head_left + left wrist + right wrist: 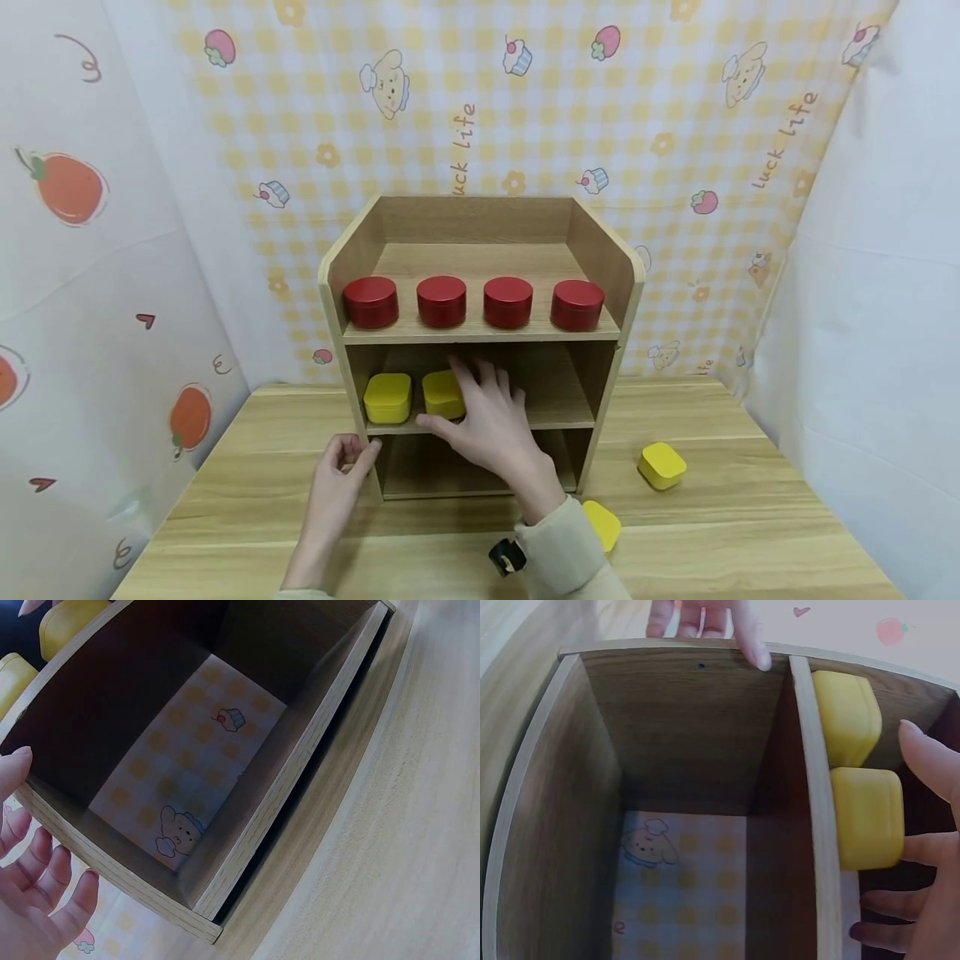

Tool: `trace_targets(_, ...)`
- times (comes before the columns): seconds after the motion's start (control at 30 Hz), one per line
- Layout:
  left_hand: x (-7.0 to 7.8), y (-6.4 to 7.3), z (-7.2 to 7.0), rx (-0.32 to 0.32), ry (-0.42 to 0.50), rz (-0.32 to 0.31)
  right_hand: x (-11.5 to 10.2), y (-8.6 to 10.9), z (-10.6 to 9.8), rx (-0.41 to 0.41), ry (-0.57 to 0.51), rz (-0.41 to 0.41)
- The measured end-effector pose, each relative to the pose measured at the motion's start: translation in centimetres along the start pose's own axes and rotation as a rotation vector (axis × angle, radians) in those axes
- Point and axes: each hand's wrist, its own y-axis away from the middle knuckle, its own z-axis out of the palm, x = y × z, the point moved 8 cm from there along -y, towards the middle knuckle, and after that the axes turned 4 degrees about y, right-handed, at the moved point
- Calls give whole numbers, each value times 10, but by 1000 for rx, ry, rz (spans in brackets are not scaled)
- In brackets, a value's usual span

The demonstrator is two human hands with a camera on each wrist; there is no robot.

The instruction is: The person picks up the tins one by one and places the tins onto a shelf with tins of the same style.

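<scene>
On the middle level of a small wooden shelf (480, 336) sit two yellow rounded-square boxes: a left one (387, 398) and a second one (442, 394) beside it. My right hand (491, 417) is spread about the second box. In the right wrist view an index finger (928, 847) touches that box (866, 817), while the thumb (930, 761) stands apart from it. My left hand (341, 479) holds the shelf's left side panel near its front edge, the thumb (15, 769) inside and the other fingers outside.
Several round red tins (442, 302) line the top level's front. On the table to the right lie a yellow box (662, 466) and another yellow box (602, 525), partly hidden by the right sleeve (566, 546). A patterned cloth (517, 125) hangs behind the shelf.
</scene>
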Motion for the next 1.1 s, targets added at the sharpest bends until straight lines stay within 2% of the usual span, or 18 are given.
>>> trace_targets(0.3,0,2,-2,1,10,-9,5,24,-18,8,-44,-80)
trace_targets(0.5,0,3,-3,6,0,-17,25,45,-27,4,-113,-114)
trace_targets(0.63,1,3,-1,3,-8,-14,38,59,-30,36,-172,-166)
trace_targets(0.83,2,3,-2,5,-10,-2,49,81,-37,124,-229,-275)
trace_targets(1.1,4,3,0,3,2,8,63,120,-43,182,-165,-474)
